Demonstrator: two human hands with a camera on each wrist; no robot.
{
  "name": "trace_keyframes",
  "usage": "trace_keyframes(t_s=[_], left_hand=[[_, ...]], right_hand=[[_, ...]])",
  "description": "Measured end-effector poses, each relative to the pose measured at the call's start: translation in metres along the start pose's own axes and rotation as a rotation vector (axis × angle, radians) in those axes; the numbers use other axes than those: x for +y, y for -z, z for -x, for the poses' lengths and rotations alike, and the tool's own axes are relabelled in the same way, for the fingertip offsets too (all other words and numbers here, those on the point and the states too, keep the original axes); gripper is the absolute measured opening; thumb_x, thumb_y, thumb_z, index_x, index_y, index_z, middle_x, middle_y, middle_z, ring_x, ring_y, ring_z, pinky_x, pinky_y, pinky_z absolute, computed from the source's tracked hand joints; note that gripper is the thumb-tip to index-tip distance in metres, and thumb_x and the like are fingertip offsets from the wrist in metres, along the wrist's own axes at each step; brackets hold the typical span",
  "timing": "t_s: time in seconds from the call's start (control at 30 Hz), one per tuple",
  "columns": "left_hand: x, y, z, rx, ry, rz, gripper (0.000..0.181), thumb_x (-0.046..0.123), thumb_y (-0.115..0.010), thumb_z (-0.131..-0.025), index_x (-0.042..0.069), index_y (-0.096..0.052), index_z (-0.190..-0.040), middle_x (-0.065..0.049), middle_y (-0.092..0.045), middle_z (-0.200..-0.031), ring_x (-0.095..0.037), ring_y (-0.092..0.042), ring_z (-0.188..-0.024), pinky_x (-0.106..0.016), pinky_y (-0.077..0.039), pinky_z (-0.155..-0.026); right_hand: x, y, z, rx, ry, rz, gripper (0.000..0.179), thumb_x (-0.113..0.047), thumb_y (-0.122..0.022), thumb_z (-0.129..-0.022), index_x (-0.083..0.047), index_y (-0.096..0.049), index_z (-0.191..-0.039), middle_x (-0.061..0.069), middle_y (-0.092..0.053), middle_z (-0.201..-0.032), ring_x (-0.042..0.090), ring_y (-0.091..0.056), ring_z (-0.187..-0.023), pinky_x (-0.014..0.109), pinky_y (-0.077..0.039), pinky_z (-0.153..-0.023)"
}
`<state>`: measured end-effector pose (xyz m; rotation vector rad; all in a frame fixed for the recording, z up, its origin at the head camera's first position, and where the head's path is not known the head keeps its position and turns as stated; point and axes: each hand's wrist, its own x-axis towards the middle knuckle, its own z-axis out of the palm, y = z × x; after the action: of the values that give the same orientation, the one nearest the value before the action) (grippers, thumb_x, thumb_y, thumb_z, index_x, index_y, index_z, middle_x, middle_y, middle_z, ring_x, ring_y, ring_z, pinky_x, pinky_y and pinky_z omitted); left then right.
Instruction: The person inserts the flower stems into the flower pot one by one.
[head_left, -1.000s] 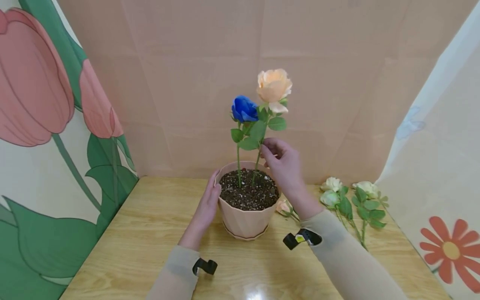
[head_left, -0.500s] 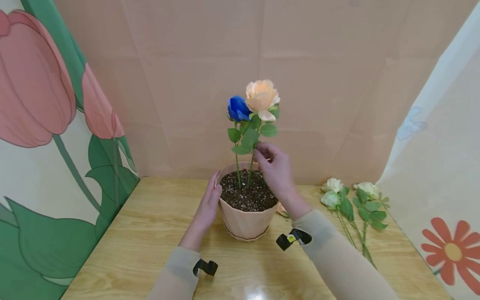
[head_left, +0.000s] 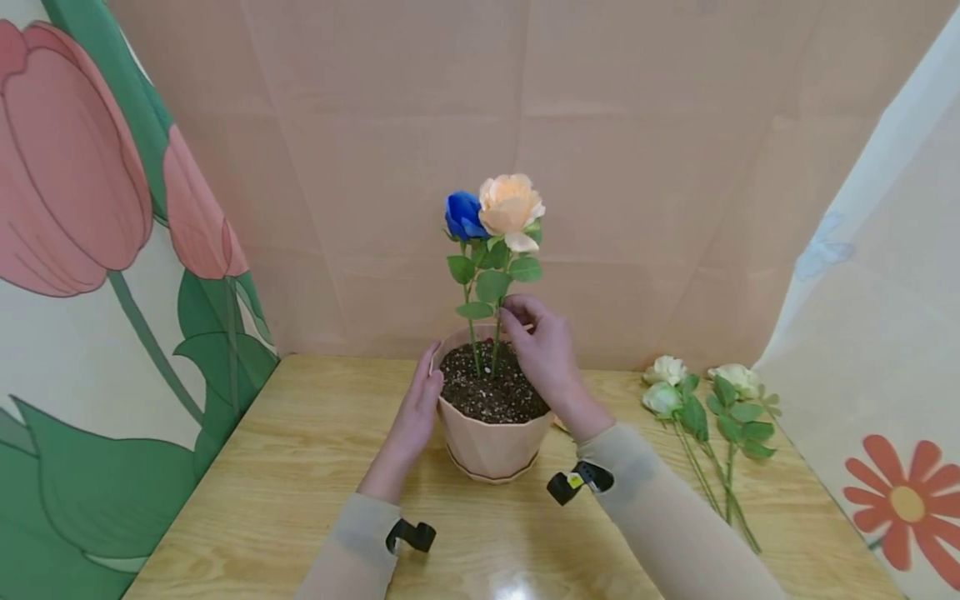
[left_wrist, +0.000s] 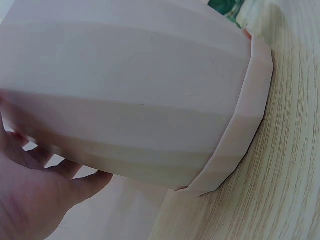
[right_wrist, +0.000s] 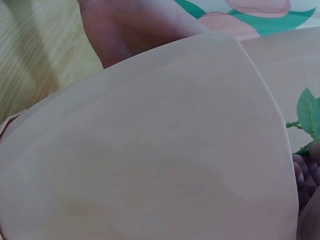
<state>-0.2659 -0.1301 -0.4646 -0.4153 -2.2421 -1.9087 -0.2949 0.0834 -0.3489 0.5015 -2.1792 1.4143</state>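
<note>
Centred on the table in the head view is a faceted pink flowerpot [head_left: 495, 446], filled with dark soil [head_left: 504, 400]. My left hand [head_left: 415, 406] lies against its left side; the left wrist view has the fingers [left_wrist: 90, 185] stretched along the wall. With thumb and fingertips, my right hand [head_left: 547, 346] pinches the stem of a peach rose [head_left: 510, 207] below its leaves. That stem stands in the soil. Close to its left a blue rose [head_left: 462, 215] is also planted, the two blooms overlapping. In the right wrist view the pot wall [right_wrist: 150, 140] hides most of my right hand.
Several cut white roses [head_left: 663, 400] lie on the wooden table [head_left: 322, 467] at the right. A saucer [left_wrist: 242, 115] sits under the pot. A pink backdrop [head_left: 375, 167] rises behind, with flower-printed panels at both sides. My right wrist nearly covers a peach bloom beside the pot.
My right hand has moved left and slightly down with the peach rose, bringing its bloom lower and against the blue one. The blue rose has shifted slightly left. My left hand stays put.
</note>
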Motion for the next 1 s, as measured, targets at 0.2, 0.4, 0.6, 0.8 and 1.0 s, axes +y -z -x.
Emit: trace_keyframes(t_s=[0.2, 0.4, 0.6, 0.8, 1.0], left_hand=[[0.0, -0.001, 0.0, 0.001, 0.0, 0.001, 0.059, 0.042, -0.033, -0.121, 0.03, -0.021, -0.178, -0.008, -0.017, -0.183, -0.042, -0.018, -0.166, -0.072, -0.014, -0.13], [0.0, -0.001, 0.0, 0.004, -0.004, -0.003, 0.06, 0.042, -0.032, -0.121, 0.028, -0.021, -0.178, -0.01, -0.018, -0.183, -0.044, -0.019, -0.165, -0.072, -0.014, -0.129], [-0.001, -0.001, 0.0, 0.007, 0.002, 0.001, 0.059, 0.043, -0.032, -0.121, 0.032, -0.021, -0.178, -0.008, -0.018, -0.183, -0.044, -0.022, -0.165, -0.073, -0.015, -0.129], [0.001, -0.002, 0.0, 0.006, 0.005, 0.007, 0.059, 0.042, -0.033, -0.121, 0.032, -0.021, -0.178, -0.007, -0.018, -0.183, -0.042, -0.02, -0.165, -0.072, -0.015, -0.129], [0.0, -0.004, -0.001, 0.005, -0.008, 0.019, 0.06, 0.039, -0.033, -0.121, 0.029, -0.021, -0.178, -0.008, -0.021, -0.182, -0.039, -0.021, -0.166, -0.067, -0.016, -0.131]], right_hand=[[0.004, -0.001, 0.001, -0.007, 0.001, 0.006, 0.016, -0.011, -0.07, -0.11, -0.003, -0.079, -0.119, 0.01, -0.078, -0.099, 0.027, -0.072, -0.083, 0.023, -0.058, -0.063], [0.008, -0.002, 0.002, -0.011, 0.014, 0.03, 0.015, -0.007, -0.069, -0.109, -0.001, -0.079, -0.118, 0.012, -0.078, -0.099, 0.027, -0.072, -0.083, 0.025, -0.057, -0.065], [0.011, -0.003, 0.002, -0.042, 0.031, 0.083, 0.014, -0.008, -0.067, -0.11, -0.003, -0.078, -0.116, 0.016, -0.078, -0.097, 0.023, -0.068, -0.083, 0.031, -0.053, -0.068], [0.013, -0.005, 0.002, -0.071, 0.039, 0.106, 0.014, -0.008, -0.067, -0.11, -0.002, -0.079, -0.115, 0.014, -0.078, -0.097, 0.022, -0.068, -0.082, 0.036, -0.055, -0.07], [0.013, -0.004, 0.003, -0.11, 0.043, 0.112, 0.014, -0.008, -0.067, -0.11, -0.002, -0.08, -0.113, 0.01, -0.076, -0.091, 0.023, -0.067, -0.079, 0.033, -0.055, -0.067]])
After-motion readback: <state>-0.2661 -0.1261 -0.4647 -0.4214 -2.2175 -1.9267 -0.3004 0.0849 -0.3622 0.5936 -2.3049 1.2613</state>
